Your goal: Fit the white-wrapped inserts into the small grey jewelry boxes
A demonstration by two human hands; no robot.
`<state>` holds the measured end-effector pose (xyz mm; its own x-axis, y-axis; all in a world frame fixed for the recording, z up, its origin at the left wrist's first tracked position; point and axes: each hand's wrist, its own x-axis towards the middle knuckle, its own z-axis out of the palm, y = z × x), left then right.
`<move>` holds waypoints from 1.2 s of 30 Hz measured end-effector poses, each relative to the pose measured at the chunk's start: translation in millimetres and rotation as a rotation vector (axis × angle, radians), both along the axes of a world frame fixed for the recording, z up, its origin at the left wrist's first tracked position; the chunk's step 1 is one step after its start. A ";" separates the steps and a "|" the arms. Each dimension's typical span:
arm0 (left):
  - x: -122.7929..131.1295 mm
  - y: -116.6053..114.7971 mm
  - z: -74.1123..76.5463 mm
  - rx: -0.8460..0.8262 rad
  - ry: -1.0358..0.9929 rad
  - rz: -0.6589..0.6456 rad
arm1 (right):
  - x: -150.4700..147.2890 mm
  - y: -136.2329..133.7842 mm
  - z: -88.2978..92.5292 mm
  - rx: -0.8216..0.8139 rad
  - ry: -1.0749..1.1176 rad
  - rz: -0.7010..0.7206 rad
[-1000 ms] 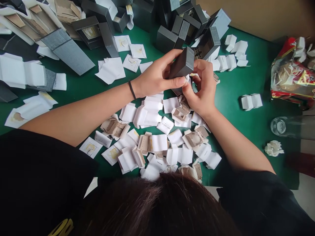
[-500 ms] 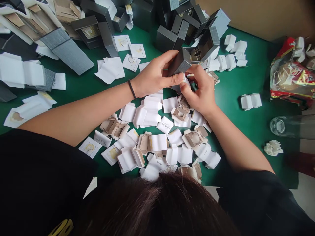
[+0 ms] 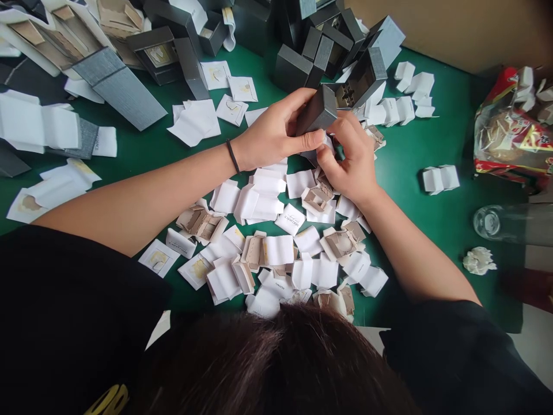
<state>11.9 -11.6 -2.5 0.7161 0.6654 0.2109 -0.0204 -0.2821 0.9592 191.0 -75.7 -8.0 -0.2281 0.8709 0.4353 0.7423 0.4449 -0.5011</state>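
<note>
Apparently unfinished: gripping dark-grey oblong cardboard box (image 3: 318, 109) in left hand (image 3: 280, 129), grip unclear in right hand (image 3: 353, 157), beyond loose white folded-paper inserts (image 3: 279, 251).

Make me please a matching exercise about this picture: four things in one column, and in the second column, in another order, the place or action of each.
Things:
1. Left hand
2. Black wristband
3. Crumpled white paper
4. Red package

Places or actions:
A. Just below the clear glass in the picture
B. Holding a dark box
C. Near the picture's right edge, above the clear glass
D. Around the left wrist

Right pairs: 1-B, 2-D, 3-A, 4-C
</note>
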 end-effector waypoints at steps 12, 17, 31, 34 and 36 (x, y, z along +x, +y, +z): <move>-2.4 -6.0 11.6 -0.219 0.104 -0.011 | -1.1 0.5 -0.4 -0.054 0.045 0.084; -2.1 -5.2 10.2 -0.174 0.122 0.003 | -0.4 -1.0 -1.8 -0.106 0.072 0.062; -1.3 -0.8 2.0 -0.049 0.079 0.013 | -3.3 -2.3 4.5 -0.173 0.066 0.041; -1.2 0.0 0.6 -0.027 0.082 0.014 | -2.9 -1.2 3.6 -0.156 0.078 0.062; -1.0 0.1 0.3 -0.017 0.082 0.009 | -2.7 -0.4 3.0 -0.152 0.074 0.061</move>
<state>10.9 -11.5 -2.2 0.7247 0.6746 0.1405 0.0611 -0.2659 0.9621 188.4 -76.1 -5.0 -0.2545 0.9137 0.3169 0.6748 0.4025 -0.6186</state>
